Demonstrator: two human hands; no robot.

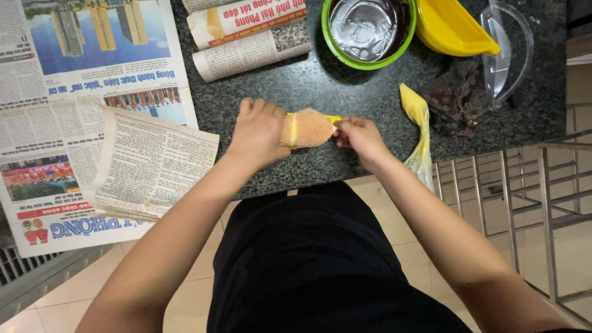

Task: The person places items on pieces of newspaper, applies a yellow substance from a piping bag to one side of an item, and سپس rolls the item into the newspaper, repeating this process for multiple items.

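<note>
My left hand (258,132) grips one end of a tan, sandy-looking roll (306,128) with a yellow band around it, held over the dark speckled stone counter (345,92). My right hand (359,137) pinches the roll's other end, where a thin yellow strip sticks out. A yellow plastic bag twisted into a cone (417,123) lies on the counter just right of my right hand, its tail hanging over the edge.
A green-rimmed bowl (369,31) with a metal inside, a yellow scoop (453,26) and a clear plastic lid (509,43) stand at the back. Dark dried leaves (455,98) lie beside them. Rolled newspapers (250,34) and spread newspaper sheets (92,117) cover the left. Metal railing (530,203) stands right.
</note>
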